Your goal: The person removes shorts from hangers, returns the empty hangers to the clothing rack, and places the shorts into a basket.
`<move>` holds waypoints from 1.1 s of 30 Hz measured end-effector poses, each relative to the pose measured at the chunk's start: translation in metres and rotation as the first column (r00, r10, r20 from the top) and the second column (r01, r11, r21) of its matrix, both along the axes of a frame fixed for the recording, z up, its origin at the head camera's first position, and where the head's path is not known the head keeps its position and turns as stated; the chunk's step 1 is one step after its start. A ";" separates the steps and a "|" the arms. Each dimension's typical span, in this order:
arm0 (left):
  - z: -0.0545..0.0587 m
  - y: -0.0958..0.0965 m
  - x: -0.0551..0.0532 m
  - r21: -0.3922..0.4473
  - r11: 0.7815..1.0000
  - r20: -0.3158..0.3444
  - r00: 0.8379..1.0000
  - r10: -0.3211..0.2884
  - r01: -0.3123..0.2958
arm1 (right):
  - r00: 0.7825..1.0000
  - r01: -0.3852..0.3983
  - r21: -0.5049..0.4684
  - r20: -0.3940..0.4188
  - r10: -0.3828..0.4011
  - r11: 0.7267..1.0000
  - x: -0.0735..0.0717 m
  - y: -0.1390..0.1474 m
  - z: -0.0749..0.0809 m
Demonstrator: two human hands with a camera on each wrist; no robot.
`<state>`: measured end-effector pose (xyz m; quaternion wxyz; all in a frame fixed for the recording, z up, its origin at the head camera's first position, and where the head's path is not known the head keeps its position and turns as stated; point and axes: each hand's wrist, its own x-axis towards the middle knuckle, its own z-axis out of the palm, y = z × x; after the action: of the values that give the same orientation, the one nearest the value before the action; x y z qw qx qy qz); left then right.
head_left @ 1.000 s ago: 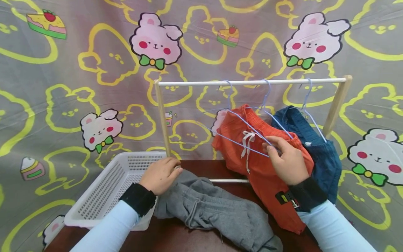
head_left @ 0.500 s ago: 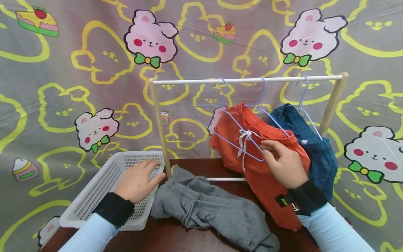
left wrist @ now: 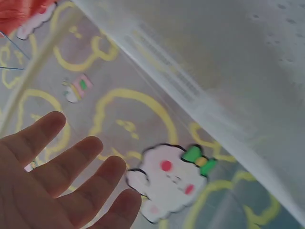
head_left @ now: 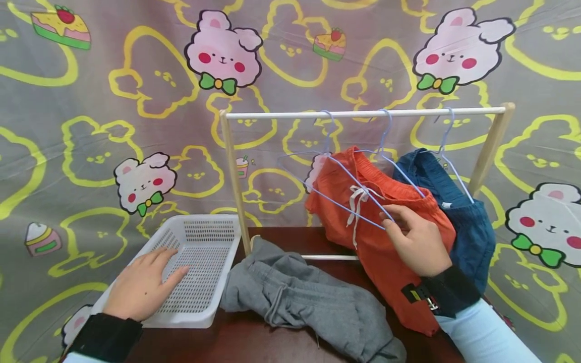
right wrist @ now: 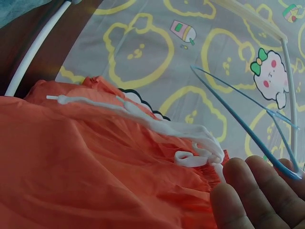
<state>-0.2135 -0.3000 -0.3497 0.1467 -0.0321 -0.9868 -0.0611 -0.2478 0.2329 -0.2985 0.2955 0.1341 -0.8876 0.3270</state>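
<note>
My right hand holds the lower corner of a bare blue wire hanger between thumb and fingers; in the right wrist view the hanger's corner lies against the index finger. Right behind that hanger, orange pants with a white drawstring hang on a second hanger. My left hand is spread, palm down, over the white perforated basket, holding nothing. In the left wrist view its fingers are loosely extended, and the basket rim shows beyond. Grey pants with a drawstring lie on the table between the hands.
A rack with a white rod and wooden posts stands at the back of the dark red table. Blue denim pants hang at its right end. A patterned curtain closes off the background.
My left hand has left the end of the grey pants and moved left over the basket. The right hand stays at the bare hanger's corner, its fingers loosening briefly. The grey pants lie still.
</note>
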 end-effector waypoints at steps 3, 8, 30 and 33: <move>-0.006 -0.016 0.002 -0.018 0.999 0.014 0.999 0.036 -0.036 | 1.000 -0.002 0.003 0.018 0.002 1.000 0.003 0.002 -0.002; -0.024 -0.044 0.008 -0.021 0.998 0.045 0.997 0.058 -0.057 | 0.999 -0.019 0.026 0.048 0.018 0.999 0.007 0.004 -0.008; -0.070 -0.089 0.012 0.090 0.982 0.125 0.980 0.153 -0.165 | 0.980 -0.058 0.052 0.192 0.047 0.997 0.008 0.005 -0.034; -0.069 -0.087 0.009 0.087 0.983 0.100 0.984 0.151 -0.160 | 0.975 -0.090 0.056 0.207 0.077 0.994 0.006 0.002 -0.040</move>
<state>-0.2045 -0.3866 -0.4190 0.1066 0.0549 -0.9880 -0.0974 -0.2421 0.2350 -0.3381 0.1843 0.1465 -0.9170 0.3220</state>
